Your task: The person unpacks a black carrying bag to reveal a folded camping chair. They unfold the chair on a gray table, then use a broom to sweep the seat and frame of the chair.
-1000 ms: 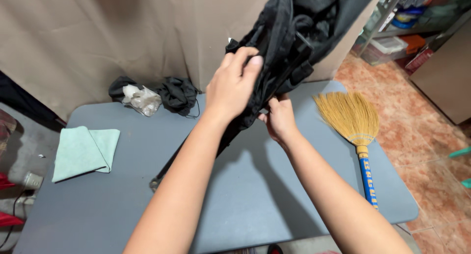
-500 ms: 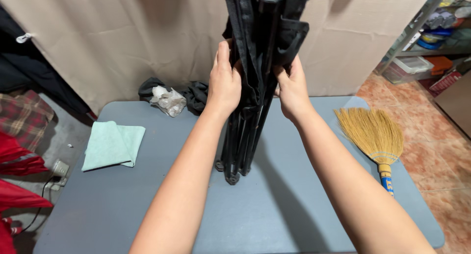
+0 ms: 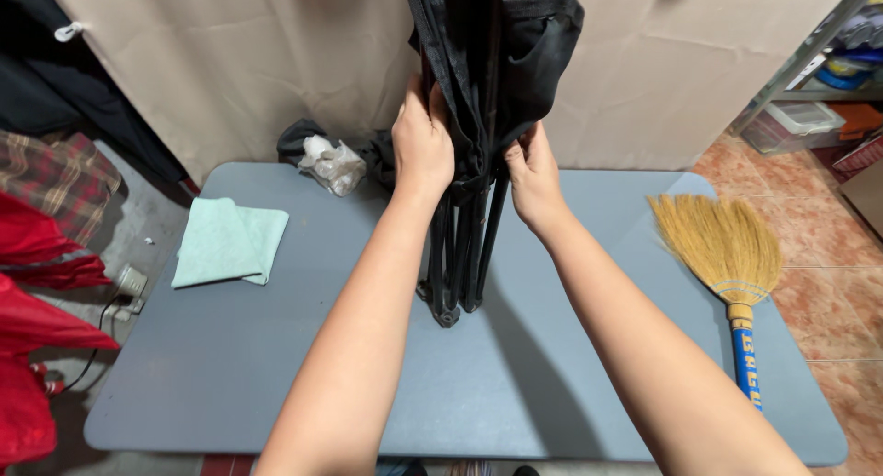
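A folded black camping chair [image 3: 478, 90], metal legs bundled and black fabric hanging around them, stands upright with its feet on the grey table [image 3: 230, 366]. My left hand [image 3: 421, 140] grips the frame and fabric on its left side. On the right side, my right hand [image 3: 532, 172] pinches the lower edge of the black fabric. The chair's top runs out of view above.
A folded mint-green cloth [image 3: 225, 241] lies at the table's left. A straw hand broom [image 3: 731, 274] with a blue handle lies at the right. Crumpled clear plastic [image 3: 333, 163] and black fabric [image 3: 299, 137] sit at the back edge. Red cloth [image 3: 32, 338] on the floor left, shelves back right.
The chair has gone from tilted and held off the table to standing upright on its feet. Both hands have shifted to its two sides, and my right hand has dropped slightly lower.
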